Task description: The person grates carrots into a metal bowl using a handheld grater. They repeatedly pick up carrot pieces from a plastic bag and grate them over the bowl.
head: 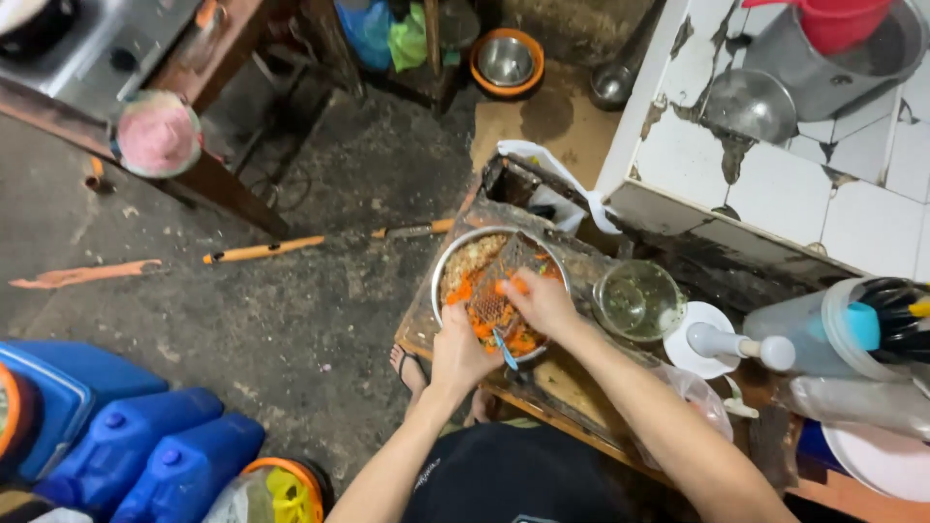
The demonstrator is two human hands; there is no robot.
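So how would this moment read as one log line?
left hand: steadies grater | right hand: rubs carrot piece on it | metal bowl: orange shreds | glass bowl: beside

left hand [461, 355] fingers curled, gripping | right hand [541, 302] closed, pressing down

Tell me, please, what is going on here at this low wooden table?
A person is grating carrot over a metal bowl on the wooden table. The left hand steadies the grater by its handle while the right hand presses a carrot piece against it. Orange shreds have piled up in the bowl.
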